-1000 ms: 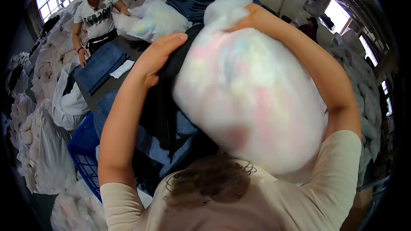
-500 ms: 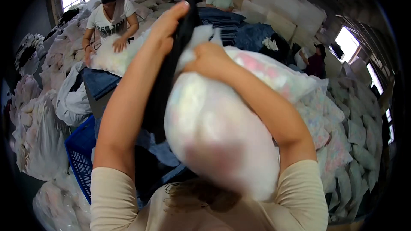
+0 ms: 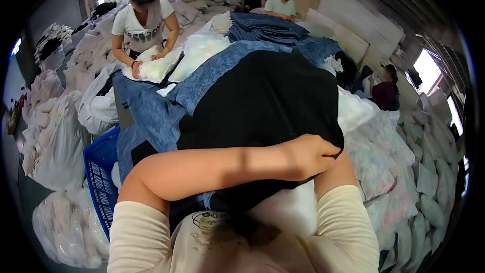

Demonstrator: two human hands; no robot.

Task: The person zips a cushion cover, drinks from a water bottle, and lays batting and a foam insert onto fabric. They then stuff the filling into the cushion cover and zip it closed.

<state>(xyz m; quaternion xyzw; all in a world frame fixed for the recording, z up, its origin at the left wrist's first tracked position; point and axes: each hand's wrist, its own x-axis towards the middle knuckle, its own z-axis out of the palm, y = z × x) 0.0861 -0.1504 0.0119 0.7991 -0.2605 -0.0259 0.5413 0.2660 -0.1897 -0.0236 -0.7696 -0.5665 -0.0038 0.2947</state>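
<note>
A wide black cloth (image 3: 268, 101) spreads in front of me across the middle of the view. My left hand (image 3: 313, 156) reaches over to the right and is closed on the cloth's right edge. My right forearm passes beneath the cloth, so my right hand and its fingers are hidden. Below the cloth, close to my chest, part of a stuffed white bag (image 3: 288, 210) shows; what grips it cannot be seen. Mottled blue denim (image 3: 217, 68) borders the black cloth on its left side.
Folded jeans (image 3: 268, 28) are stacked at the back. A blue crate (image 3: 101, 182) stands at left. Across from me, a person in a white shirt (image 3: 146, 25) handles a white bag (image 3: 156, 65). Filled bags (image 3: 376, 156) pile up on the right; two other people are farther back.
The black cloth, a narrow hanging strip before, is now spread wide over the white bag. My left hand came down and right with its edge. My right hand, earlier gripping the bag's top, is covered.
</note>
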